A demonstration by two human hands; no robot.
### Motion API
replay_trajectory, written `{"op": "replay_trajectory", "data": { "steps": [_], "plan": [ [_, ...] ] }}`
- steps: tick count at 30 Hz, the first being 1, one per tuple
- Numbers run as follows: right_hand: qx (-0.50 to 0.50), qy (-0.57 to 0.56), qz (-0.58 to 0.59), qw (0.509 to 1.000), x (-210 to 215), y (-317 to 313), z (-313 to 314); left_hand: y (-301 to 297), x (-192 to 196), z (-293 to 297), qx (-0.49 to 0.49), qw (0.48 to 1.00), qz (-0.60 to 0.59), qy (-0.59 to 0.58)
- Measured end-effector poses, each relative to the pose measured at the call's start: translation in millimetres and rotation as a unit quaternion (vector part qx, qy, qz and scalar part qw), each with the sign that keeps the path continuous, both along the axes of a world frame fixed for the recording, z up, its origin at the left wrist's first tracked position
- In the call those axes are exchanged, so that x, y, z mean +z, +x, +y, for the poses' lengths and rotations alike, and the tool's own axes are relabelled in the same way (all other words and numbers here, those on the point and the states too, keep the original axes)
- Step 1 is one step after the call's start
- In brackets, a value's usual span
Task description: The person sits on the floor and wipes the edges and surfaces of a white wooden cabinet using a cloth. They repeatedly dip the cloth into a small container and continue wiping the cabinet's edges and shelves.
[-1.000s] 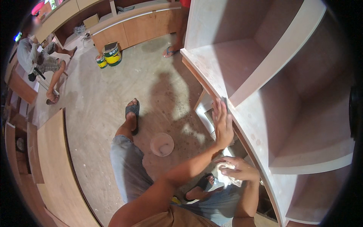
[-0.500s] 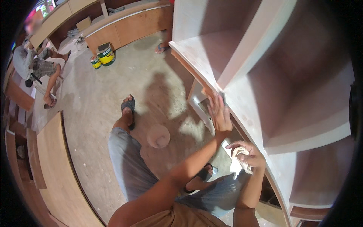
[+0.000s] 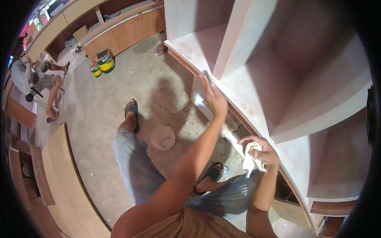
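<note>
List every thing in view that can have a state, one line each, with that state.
left hand: palm pressed flat on the front edge of the shelf unit, over a small dark pad
right hand: closed around a crumpled white cloth
shelf unit: bare, its compartments hold nothing
round tub: on the floor, upright
two paint cans: upright

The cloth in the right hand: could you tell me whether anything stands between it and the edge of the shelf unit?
Nothing visible does. The cloth, bunched in the right hand, hangs right beside the front edge of the shelf unit, with only open air between them.
</note>
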State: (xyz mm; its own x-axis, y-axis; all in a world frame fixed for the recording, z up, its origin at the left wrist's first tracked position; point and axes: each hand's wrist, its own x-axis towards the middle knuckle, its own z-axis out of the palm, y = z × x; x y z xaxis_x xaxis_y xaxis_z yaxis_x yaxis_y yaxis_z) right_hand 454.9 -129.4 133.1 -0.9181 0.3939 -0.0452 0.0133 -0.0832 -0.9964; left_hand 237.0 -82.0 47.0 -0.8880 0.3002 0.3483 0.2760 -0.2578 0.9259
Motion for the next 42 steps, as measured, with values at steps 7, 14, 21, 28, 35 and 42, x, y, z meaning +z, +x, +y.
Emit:
{"op": "replay_trajectory", "data": {
  "steps": [7, 14, 21, 28, 35, 42],
  "plan": [
    [0.047, -0.014, -0.024, 0.998, 10, -8, 1, 91, -34, -20, -0.033, 0.997, 0.074, 0.001],
    [0.023, -0.022, -0.002, 0.999, -8, 7, 6, 18, 12, 5, 0.01, 0.994, -0.081, 0.076],
    [0.001, -0.016, -0.011, 1.0, -3, 6, 1, 24, -9, 12, -0.021, 0.993, -0.085, 0.08],
    [0.03, -0.022, -0.033, 0.999, 1, -9, 1, 86, -14, 2, -0.03, 0.982, -0.143, 0.123],
    [0.021, -0.004, -0.004, 1.0, -16, 3, 10, -74, 18, 24, 0.001, 0.981, -0.175, 0.089],
    [0.064, -0.037, -0.05, 0.996, 7, -43, 4, 56, -16, -6, -0.018, 0.996, -0.066, 0.059]
  ]
}}
